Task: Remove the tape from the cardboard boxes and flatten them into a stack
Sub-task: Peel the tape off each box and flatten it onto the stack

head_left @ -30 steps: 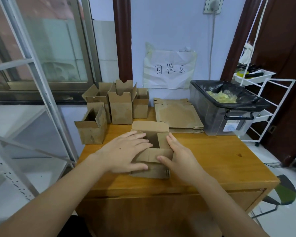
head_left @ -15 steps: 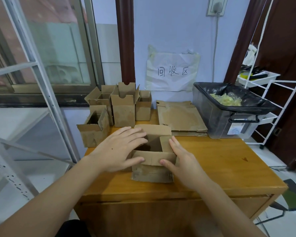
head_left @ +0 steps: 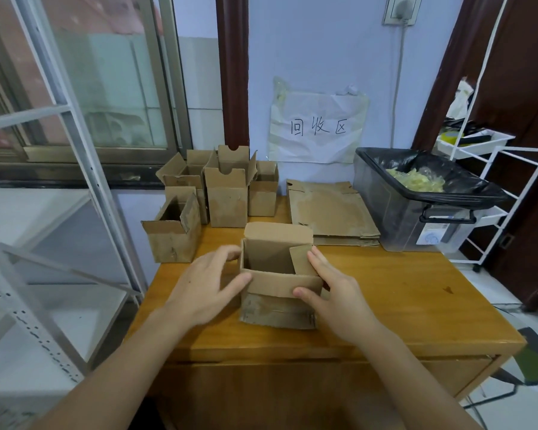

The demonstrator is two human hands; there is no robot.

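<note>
1. An open cardboard box [head_left: 277,287] stands upright near the middle of the wooden table [head_left: 416,293], close to its near edge; its top flaps are up, the far flap standing tall, the near flap folded outward over the front wall, and a small side flap leaning inward on the right.
2. The left hand [head_left: 205,290] sits at the box's left wall, a little blurred; its fingers are loosely spread and curved, the thumb tip touching the near-left corner of the front flap, the other fingers reaching toward the left wall, though I cannot tell whether they press it.
3. The right hand [head_left: 339,293] lies against the box's right side; its fingers are held close together and flat along the right wall and inner flap, while the thumb presses on the near flap at its right end.
4. At the far left of the table a cluster of open boxes [head_left: 227,193] stands upright, touching one another; one more open box [head_left: 171,237] sits at the table's left edge, nearer than the cluster.
5. A stack of flattened boxes [head_left: 330,212] lies at the far side, right of the cluster and just left of the bin.
6. The clear bin [head_left: 410,225], lined with a black bag, holds a heap of yellowish crumpled tape [head_left: 416,180]; it stands at the far right corner.
</note>
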